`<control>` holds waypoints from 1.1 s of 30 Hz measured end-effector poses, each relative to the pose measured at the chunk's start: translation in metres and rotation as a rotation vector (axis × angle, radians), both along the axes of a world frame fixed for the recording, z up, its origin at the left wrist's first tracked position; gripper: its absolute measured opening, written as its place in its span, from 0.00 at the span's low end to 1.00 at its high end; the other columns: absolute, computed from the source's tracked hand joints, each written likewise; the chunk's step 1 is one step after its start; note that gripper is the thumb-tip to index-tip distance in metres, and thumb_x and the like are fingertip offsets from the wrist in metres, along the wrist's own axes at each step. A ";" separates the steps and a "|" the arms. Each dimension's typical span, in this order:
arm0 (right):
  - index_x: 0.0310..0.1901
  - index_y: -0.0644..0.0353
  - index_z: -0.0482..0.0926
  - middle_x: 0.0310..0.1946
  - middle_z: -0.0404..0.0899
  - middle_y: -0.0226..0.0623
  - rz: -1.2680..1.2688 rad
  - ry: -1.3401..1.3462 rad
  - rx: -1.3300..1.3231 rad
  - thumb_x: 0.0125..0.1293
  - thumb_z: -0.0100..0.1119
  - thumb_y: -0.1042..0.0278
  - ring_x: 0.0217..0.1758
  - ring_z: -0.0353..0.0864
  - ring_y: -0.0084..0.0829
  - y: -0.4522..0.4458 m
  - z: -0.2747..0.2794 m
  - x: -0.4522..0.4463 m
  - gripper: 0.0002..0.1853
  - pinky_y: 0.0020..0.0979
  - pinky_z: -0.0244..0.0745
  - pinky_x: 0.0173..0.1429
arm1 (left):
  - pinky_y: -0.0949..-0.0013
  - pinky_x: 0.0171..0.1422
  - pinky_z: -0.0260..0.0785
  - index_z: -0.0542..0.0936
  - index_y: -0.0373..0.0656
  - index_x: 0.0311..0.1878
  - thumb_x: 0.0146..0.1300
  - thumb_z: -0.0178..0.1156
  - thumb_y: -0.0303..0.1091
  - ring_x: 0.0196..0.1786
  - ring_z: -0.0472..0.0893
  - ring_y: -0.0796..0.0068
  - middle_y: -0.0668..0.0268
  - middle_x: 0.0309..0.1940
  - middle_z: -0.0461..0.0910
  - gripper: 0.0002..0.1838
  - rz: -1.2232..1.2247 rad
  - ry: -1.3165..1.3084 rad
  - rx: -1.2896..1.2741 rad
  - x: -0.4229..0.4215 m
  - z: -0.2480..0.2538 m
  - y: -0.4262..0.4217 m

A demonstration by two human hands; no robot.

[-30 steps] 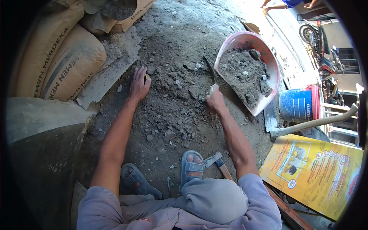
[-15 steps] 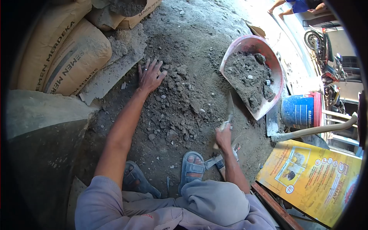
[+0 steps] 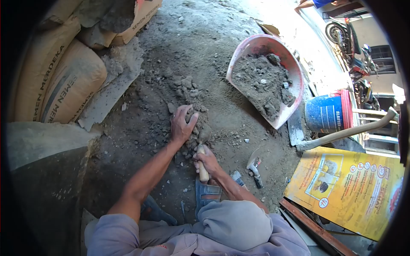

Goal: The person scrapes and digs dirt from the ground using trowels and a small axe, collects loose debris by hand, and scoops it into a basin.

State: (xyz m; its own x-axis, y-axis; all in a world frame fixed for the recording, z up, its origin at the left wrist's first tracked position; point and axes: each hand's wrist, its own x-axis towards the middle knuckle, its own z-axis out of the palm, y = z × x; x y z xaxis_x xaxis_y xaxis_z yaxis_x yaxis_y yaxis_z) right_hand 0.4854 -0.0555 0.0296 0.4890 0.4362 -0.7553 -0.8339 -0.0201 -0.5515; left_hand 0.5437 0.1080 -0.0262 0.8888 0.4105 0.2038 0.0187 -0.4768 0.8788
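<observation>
My right hand [image 3: 207, 158] grips the pale wooden handle of a trowel [image 3: 203, 171], whose blade is partly covered with grey rubble. Against that rubble [image 3: 200, 116], my left hand [image 3: 183, 127] is cupped with its fingers curled round loose lumps, just above the trowel blade. Both hands are close together, low over the ground in front of my sandals. To the right lies a pink-and-white scoop-shaped pan [image 3: 297, 87], holding a heap of grey rubble [image 3: 267, 81].
Cement bags [image 3: 72, 85] stand at the left. Right of my hands lies another small tool with a dark handle [image 3: 256, 175]. Further right are a blue bucket [image 3: 324, 113], a long-handled hoe [image 3: 354, 131] and a yellow printed sheet [image 3: 348, 192]. Another person's leg [image 3: 305, 4] shows at top right.
My right hand has swung left with the trowel, away from the pan's side. My left hand has come down and right, drawing the rubble together against the trowel.
</observation>
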 end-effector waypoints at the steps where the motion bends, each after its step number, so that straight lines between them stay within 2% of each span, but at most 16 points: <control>1: 0.49 0.55 0.61 0.26 0.69 0.32 -0.057 0.054 0.053 0.61 0.54 0.74 0.19 0.72 0.25 -0.003 0.002 -0.001 0.17 0.29 0.72 0.19 | 0.56 0.62 0.66 0.78 0.39 0.55 0.62 0.62 0.45 0.57 0.75 0.50 0.52 0.52 0.76 0.24 -0.005 -0.012 -0.009 0.002 0.002 -0.010; 3: 0.47 0.56 0.62 0.24 0.68 0.31 -0.103 0.076 0.134 0.62 0.54 0.75 0.18 0.71 0.24 -0.010 0.017 0.008 0.14 0.27 0.71 0.19 | 0.56 0.62 0.67 0.78 0.38 0.53 0.61 0.63 0.45 0.56 0.76 0.51 0.52 0.52 0.76 0.23 0.016 0.100 -0.045 0.012 0.013 -0.028; 7: 0.50 0.58 0.64 0.25 0.68 0.33 -0.313 0.090 0.301 0.64 0.50 0.71 0.19 0.68 0.23 -0.048 0.052 0.066 0.13 0.25 0.66 0.18 | 0.55 0.63 0.66 0.78 0.37 0.52 0.60 0.63 0.49 0.56 0.75 0.51 0.50 0.51 0.76 0.26 -0.055 -0.014 -0.126 0.089 0.062 -0.074; 9: 0.49 0.61 0.67 0.26 0.69 0.33 -0.481 0.067 0.430 0.66 0.49 0.67 0.17 0.66 0.20 -0.060 0.088 0.124 0.13 0.21 0.64 0.15 | 0.53 0.76 0.51 0.70 0.41 0.67 0.65 0.52 0.60 0.72 0.61 0.44 0.42 0.68 0.61 0.36 -0.237 -0.001 -0.160 0.143 0.098 -0.097; 11: 0.44 0.63 0.69 0.24 0.69 0.30 -0.545 -0.033 0.556 0.72 0.46 0.63 0.17 0.68 0.18 -0.082 0.115 0.190 0.11 0.19 0.70 0.17 | 0.53 0.77 0.48 0.65 0.41 0.71 0.65 0.50 0.63 0.74 0.56 0.42 0.42 0.72 0.55 0.40 -0.307 0.060 -0.211 0.165 0.164 -0.103; 14: 0.42 0.63 0.69 0.25 0.69 0.28 -0.563 0.031 0.493 0.73 0.45 0.62 0.19 0.69 0.17 -0.128 0.108 0.260 0.11 0.18 0.71 0.19 | 0.54 0.77 0.49 0.63 0.39 0.71 0.67 0.50 0.61 0.75 0.57 0.46 0.44 0.72 0.57 0.40 -0.349 -0.050 -0.080 0.168 0.186 -0.092; 16: 0.42 0.62 0.69 0.25 0.69 0.27 -0.508 0.064 0.339 0.72 0.46 0.62 0.20 0.70 0.17 -0.136 0.099 0.251 0.11 0.18 0.71 0.19 | 0.52 0.77 0.49 0.66 0.40 0.69 0.67 0.51 0.59 0.74 0.59 0.47 0.44 0.71 0.60 0.37 -0.330 -0.129 -0.154 0.145 0.164 -0.063; 18: 0.44 0.58 0.69 0.26 0.71 0.29 -0.255 -0.207 -0.198 0.68 0.51 0.62 0.16 0.70 0.19 -0.113 0.098 0.191 0.10 0.21 0.69 0.15 | 0.50 0.75 0.51 0.70 0.39 0.65 0.68 0.52 0.54 0.71 0.64 0.49 0.45 0.66 0.67 0.32 -0.246 -0.195 -0.158 0.112 0.118 -0.021; 20: 0.51 0.59 0.67 0.24 0.71 0.32 0.102 -0.469 -0.468 0.66 0.54 0.61 0.17 0.74 0.23 -0.086 0.076 0.138 0.16 0.25 0.71 0.15 | 0.52 0.70 0.59 0.74 0.35 0.59 0.68 0.53 0.47 0.64 0.71 0.50 0.47 0.58 0.73 0.25 -0.098 -0.120 -0.106 0.073 0.072 0.027; 21: 0.59 0.61 0.63 0.27 0.77 0.42 0.307 -0.564 -0.583 0.65 0.55 0.59 0.23 0.81 0.36 -0.078 0.063 0.127 0.25 0.36 0.79 0.25 | 0.52 0.69 0.61 0.73 0.35 0.59 0.69 0.53 0.46 0.63 0.71 0.51 0.48 0.57 0.73 0.25 0.009 -0.066 -0.003 0.058 0.045 0.049; 23: 0.65 0.61 0.58 0.36 0.80 0.58 0.597 -0.746 -0.795 0.64 0.56 0.57 0.36 0.84 0.53 -0.055 0.034 0.141 0.32 0.47 0.80 0.42 | 0.52 0.68 0.61 0.72 0.35 0.60 0.69 0.52 0.44 0.63 0.71 0.51 0.49 0.58 0.72 0.24 0.185 0.027 0.125 0.035 -0.001 0.084; 25: 0.65 0.60 0.58 0.43 0.79 0.68 0.623 -0.984 -0.842 0.63 0.57 0.57 0.45 0.80 0.63 -0.024 0.008 0.180 0.33 0.53 0.74 0.53 | 0.52 0.68 0.61 0.71 0.36 0.61 0.70 0.52 0.43 0.64 0.70 0.51 0.50 0.60 0.71 0.24 0.252 0.068 0.165 0.028 -0.017 0.110; 27: 0.66 0.61 0.57 0.42 0.79 0.67 0.688 -1.079 -0.935 0.63 0.56 0.59 0.45 0.79 0.64 0.011 -0.005 0.232 0.33 0.54 0.74 0.52 | 0.51 0.68 0.60 0.69 0.38 0.64 0.70 0.51 0.45 0.66 0.68 0.52 0.52 0.62 0.68 0.25 0.422 0.108 0.311 0.023 -0.024 0.129; 30: 0.63 0.59 0.59 0.39 0.79 0.67 0.674 -1.251 -0.840 0.62 0.54 0.61 0.44 0.79 0.65 0.043 -0.034 0.271 0.29 0.55 0.74 0.50 | 0.51 0.73 0.55 0.66 0.39 0.68 0.71 0.48 0.50 0.70 0.63 0.52 0.52 0.68 0.63 0.30 0.462 0.229 0.262 0.018 -0.034 0.150; 32: 0.58 0.58 0.62 0.36 0.79 0.65 1.019 -1.262 -0.720 0.62 0.54 0.64 0.42 0.80 0.64 0.064 -0.037 0.263 0.23 0.56 0.74 0.47 | 0.52 0.74 0.53 0.64 0.39 0.70 0.72 0.46 0.52 0.72 0.61 0.52 0.52 0.70 0.61 0.32 0.479 0.291 0.263 0.013 -0.037 0.153; 33: 0.55 0.58 0.62 0.35 0.80 0.64 1.031 -1.256 -0.696 0.62 0.54 0.65 0.41 0.80 0.64 0.064 -0.037 0.249 0.21 0.56 0.75 0.46 | 0.51 0.75 0.51 0.63 0.39 0.71 0.72 0.45 0.53 0.74 0.58 0.51 0.51 0.72 0.59 0.33 0.414 0.251 0.154 0.010 -0.036 0.152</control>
